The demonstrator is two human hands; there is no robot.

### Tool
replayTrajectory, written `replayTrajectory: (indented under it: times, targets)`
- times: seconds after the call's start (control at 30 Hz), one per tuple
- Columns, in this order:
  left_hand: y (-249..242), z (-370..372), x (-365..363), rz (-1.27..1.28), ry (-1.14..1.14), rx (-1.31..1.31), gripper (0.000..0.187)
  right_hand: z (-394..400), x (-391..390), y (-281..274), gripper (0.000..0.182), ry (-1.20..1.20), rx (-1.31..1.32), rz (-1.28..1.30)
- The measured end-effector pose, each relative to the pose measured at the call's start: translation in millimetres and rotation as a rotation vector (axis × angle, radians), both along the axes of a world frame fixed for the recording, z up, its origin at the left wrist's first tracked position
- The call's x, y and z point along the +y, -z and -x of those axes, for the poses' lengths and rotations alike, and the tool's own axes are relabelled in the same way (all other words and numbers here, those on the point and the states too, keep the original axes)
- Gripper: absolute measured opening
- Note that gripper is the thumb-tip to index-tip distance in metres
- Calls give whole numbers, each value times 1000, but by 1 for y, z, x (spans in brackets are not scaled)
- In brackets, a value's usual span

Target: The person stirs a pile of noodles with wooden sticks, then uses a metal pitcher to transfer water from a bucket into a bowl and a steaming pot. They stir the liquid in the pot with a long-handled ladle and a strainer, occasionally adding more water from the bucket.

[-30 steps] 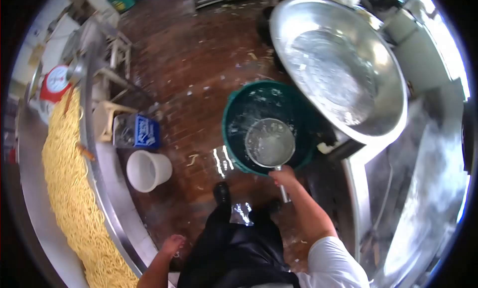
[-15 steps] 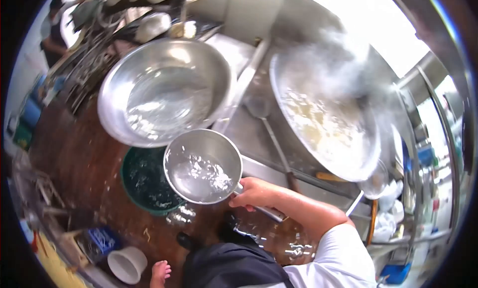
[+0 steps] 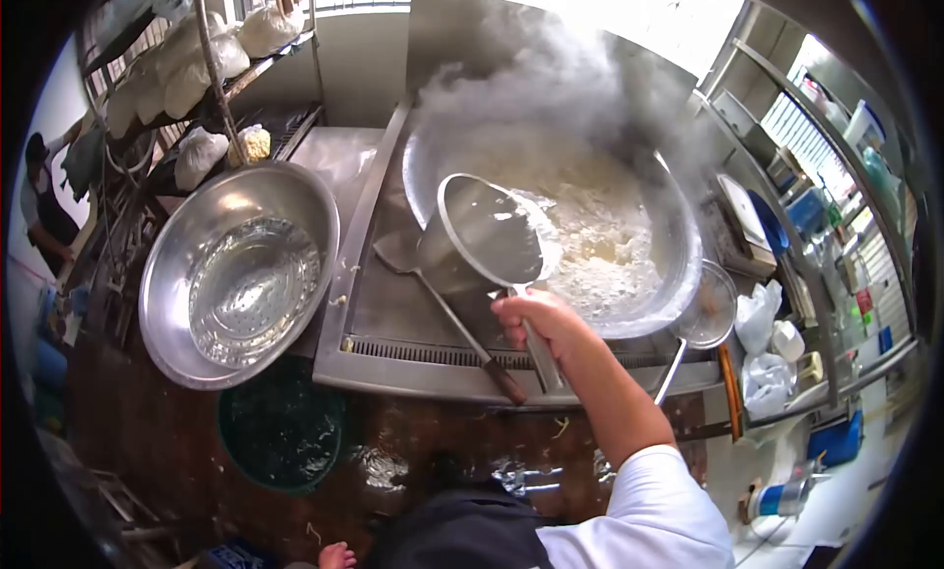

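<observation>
My right hand [image 3: 546,323] is wrapped around the long handle of a metal dipper pot [image 3: 447,244]. The pot is tipped on its side, its mouth turned right over the rim of a huge wok [image 3: 425,190], where pale, foamy liquid [image 3: 600,235] steams heavily. Only the fingers of my left hand [image 3: 336,556] show at the bottom edge, loosely bent and apart, holding nothing. A long-handled spatula [image 3: 462,323] lies on the steel stove top below the pot. Left of the stove stands a wide metal basin [image 3: 162,294] of clear water.
Beneath the basin, a dark green tub [image 3: 280,431] sits on the wet brown floor [image 3: 393,480]. A round strainer [image 3: 708,308] lies right of the wok, near plastic bags [image 3: 762,343] and a rack. Bagged goods fill the left shelf. Another person [image 3: 49,210] stands far left.
My right hand has carried the pot from above the green tub to the wok and tipped it over the rim. My view has swung toward the stove. My left hand shows less.
</observation>
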State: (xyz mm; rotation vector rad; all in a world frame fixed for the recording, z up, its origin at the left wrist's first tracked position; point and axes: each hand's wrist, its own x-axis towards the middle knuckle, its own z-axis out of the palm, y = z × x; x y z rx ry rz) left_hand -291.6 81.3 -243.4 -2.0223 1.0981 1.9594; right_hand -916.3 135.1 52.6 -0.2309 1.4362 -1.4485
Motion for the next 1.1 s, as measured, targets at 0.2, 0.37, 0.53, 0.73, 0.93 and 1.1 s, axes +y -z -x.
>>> replayTrajectory:
  times: [0.2,0.37,0.53,0.73,0.93,1.1]
  targets:
    - [-14,-10,-5,-51,-67,-179,39,41,2,26,14,149,-560,386]
    - [-18,-16,1,-23,-127,-129,39,49,-13,34,11,153,-830,876]
    - [-11,-30,12,-15,-124,-34,41,35,-47,12,11,-38,-873,1217]
    - [1,-63,31,-25,-206,106,43,-54,-81,-6,24,-161,-367,567]
    - [29,-92,40,-109,-280,-91,33,-241,-131,54,58,-830,8,-113]
    - [31,-132,84,-79,-564,-84,32,-372,-195,202,50,-987,281,-381]
